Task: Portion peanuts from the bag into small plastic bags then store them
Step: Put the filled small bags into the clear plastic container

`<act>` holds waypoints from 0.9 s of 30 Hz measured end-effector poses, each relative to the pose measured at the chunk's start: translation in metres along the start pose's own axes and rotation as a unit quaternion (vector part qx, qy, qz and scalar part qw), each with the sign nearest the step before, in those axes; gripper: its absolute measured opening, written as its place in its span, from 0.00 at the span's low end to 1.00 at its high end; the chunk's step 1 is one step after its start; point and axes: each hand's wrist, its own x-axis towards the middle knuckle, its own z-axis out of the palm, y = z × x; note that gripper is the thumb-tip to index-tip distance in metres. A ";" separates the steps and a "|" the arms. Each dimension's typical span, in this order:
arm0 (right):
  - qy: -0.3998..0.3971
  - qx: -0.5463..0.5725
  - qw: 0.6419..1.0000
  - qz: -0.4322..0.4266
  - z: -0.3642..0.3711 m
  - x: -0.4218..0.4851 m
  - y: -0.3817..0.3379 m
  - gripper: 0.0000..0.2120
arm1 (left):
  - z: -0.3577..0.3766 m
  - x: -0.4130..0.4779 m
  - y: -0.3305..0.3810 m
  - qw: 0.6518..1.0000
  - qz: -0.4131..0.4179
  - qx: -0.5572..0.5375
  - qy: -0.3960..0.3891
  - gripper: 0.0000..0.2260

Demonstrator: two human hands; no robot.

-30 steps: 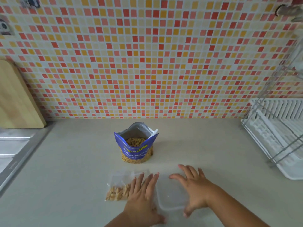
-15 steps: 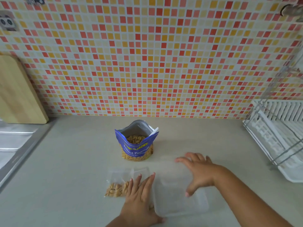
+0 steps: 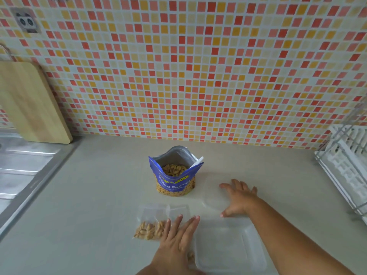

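An open blue peanut bag [image 3: 175, 180] stands upright mid-counter, with peanuts visible inside. In front of it lie small clear plastic bags [image 3: 154, 221] holding peanuts. My left hand [image 3: 176, 241] rests flat on their right part, fingers apart, and hides some of them. A clear plastic container [image 3: 228, 249] sits open just right of that hand. My right hand [image 3: 239, 199] grips the container's clear lid [image 3: 212, 192], low over the counter right of the peanut bag, with fingers spread on top and thumb at the lid's near edge.
A steel sink drainboard [image 3: 23, 171] borders the counter on the left, with a wooden cutting board [image 3: 29, 104] leaning on the tiled wall. A white dish rack [image 3: 349, 163] stands at the right edge.
My right hand has lifted the clear lid off the container and carried it away and to the right, beside the peanut bag. My left hand has stayed on the small bags.
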 end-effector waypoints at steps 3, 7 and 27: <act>0.004 0.000 1.000 -0.003 0.002 0.004 -0.004 0.50 | 0.003 -0.001 -0.005 0.999 0.008 0.039 0.020 0.48; 0.031 0.038 0.999 -0.013 -0.011 -0.013 -0.032 0.28 | -0.004 -0.004 -0.021 0.994 0.062 0.003 0.087 0.45; 0.043 -0.122 0.981 -0.147 0.032 -0.027 -0.141 0.31 | -0.069 0.050 -0.093 0.938 -0.316 -0.082 -0.120 0.14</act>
